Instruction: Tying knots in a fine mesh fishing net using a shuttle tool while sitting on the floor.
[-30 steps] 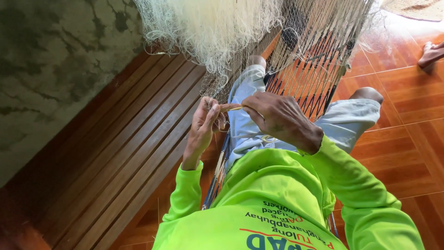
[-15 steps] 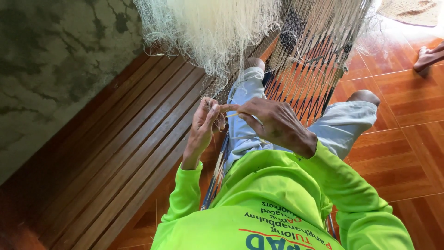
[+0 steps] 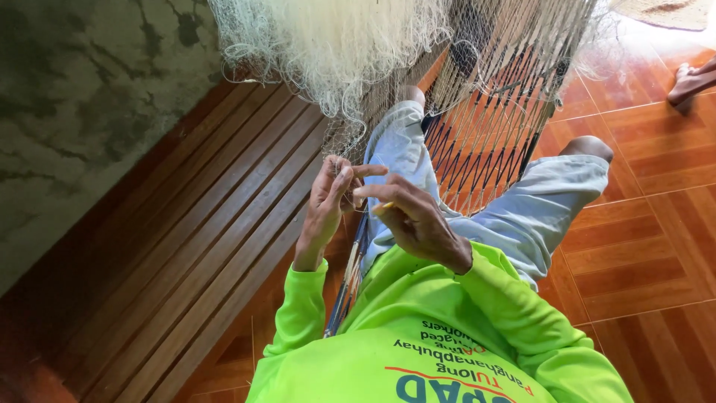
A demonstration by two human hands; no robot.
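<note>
A pale fishing net (image 3: 335, 45) hangs bunched in front of me and drapes over my knees. My left hand (image 3: 328, 198) is raised, and its fingers pinch a strand of the net's mesh. My right hand (image 3: 414, 220) sits just right of it. It is curled around a small yellowish netting needle (image 3: 385, 207), of which only the tip shows below the index finger. The two hands almost touch. I wear bright green long sleeves (image 3: 514, 313) and light blue shorts (image 3: 544, 205).
I sit on a chair with a dark cord-woven seat (image 3: 477, 157). A brown slatted wooden bench (image 3: 194, 246) runs along a mottled grey wall (image 3: 82, 112) on the left. Orange floor tiles (image 3: 649, 246) lie to the right. Another person's foot (image 3: 690, 80) shows at the top right.
My right hand has slid down and back from the left hand, drawing the needle in so only its tip shows. My left hand has stayed raised at the net.
</note>
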